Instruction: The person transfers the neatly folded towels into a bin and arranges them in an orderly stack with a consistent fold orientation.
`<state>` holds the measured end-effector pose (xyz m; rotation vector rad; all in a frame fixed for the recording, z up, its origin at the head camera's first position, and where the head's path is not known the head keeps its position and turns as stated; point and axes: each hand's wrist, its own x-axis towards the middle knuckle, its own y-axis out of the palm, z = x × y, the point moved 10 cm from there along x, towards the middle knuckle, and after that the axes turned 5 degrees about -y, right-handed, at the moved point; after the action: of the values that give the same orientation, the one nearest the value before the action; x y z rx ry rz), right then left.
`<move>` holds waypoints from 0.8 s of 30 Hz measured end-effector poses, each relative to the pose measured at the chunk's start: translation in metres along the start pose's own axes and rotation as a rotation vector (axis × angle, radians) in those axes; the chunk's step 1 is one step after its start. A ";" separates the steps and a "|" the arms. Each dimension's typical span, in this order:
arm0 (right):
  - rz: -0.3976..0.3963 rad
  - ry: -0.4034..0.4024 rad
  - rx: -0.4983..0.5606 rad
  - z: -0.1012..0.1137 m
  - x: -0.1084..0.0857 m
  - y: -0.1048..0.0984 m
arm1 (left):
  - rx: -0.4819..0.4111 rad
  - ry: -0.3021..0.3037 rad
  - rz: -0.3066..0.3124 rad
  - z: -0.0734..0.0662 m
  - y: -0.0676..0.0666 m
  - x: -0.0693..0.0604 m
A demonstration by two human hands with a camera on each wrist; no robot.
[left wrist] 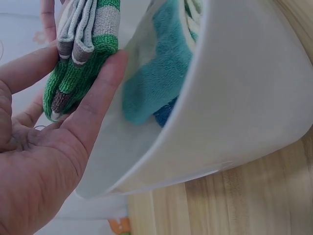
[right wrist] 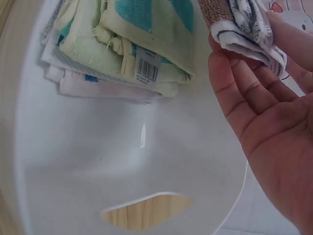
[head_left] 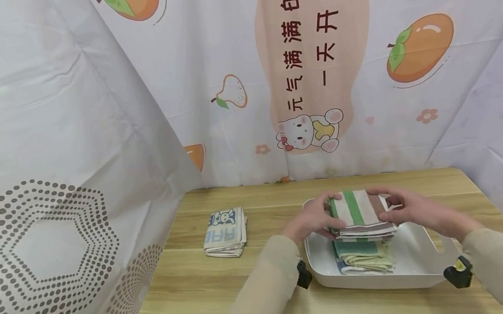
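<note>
Between my two hands is a folded towel (head_left: 358,208) with green, white and brown stripes, held above a white plastic basket (head_left: 416,276). My left hand (head_left: 314,217) grips its left side, thumb and fingers on either face. On the opposite side my right hand (head_left: 410,208) pinches the brown end, also seen as a brown and white edge (right wrist: 239,29) in the right wrist view. Beneath it in the basket lies a stack of folded towels, the upper one teal and pale yellow (head_left: 368,254). A label with a barcode (right wrist: 146,66) hangs from that towel.
A folded white and blue towel (head_left: 225,233) lies on the wooden table (head_left: 188,302), left of the basket. The basket has a handle cutout (right wrist: 146,210) in its right end. Printed curtains (head_left: 231,129) hang behind and to the left of the table.
</note>
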<state>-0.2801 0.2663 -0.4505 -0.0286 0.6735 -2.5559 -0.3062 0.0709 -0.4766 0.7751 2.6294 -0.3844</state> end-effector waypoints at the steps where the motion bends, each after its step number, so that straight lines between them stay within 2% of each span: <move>1: 0.003 0.005 0.001 -0.001 0.000 0.000 | 0.003 -0.006 -0.002 0.001 0.001 0.000; 11: 0.032 0.035 0.013 -0.013 -0.002 0.006 | 0.029 -0.024 0.012 0.005 0.010 0.000; 18: 0.036 -0.014 0.038 -0.018 -0.004 0.011 | 0.038 -0.025 0.014 0.009 0.017 0.002; 24: 0.024 0.013 -0.020 -0.028 -0.004 0.012 | 0.035 -0.026 0.016 0.014 0.021 0.003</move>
<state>-0.2755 0.2721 -0.4800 -0.0101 0.6999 -2.5290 -0.2924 0.0844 -0.4935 0.7959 2.5972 -0.4340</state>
